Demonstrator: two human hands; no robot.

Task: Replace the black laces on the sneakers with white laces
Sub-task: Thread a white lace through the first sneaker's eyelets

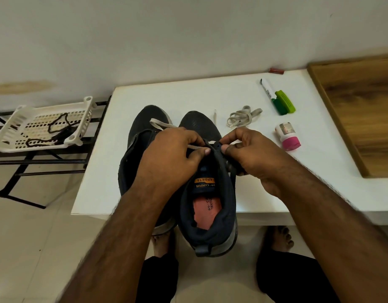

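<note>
Both hands cover the eyelets of the near dark sneaker (210, 206), so the lacing there is hard to make out: the left hand (169, 154) pinches a flat white lace (194, 147) at the collar, and the right hand (252, 154) pinches the dark upper's edge. Beyond the right hand a loose flat lace bundle (243, 115) lies on the smooth white tabletop (114, 171). Left of the hands, thin black laces (57, 127) curl in a perforated plastic basket (11, 127).

Two dark sneakers (177, 171) on the white table (101, 193). Two white laces: one in use (158, 123), one bundled (243, 115). Black laces (57, 127) in one white basket (18, 119); count unclear. One green marker (276, 97). One pink-capped bottle (288, 136). Two hands (173, 156).
</note>
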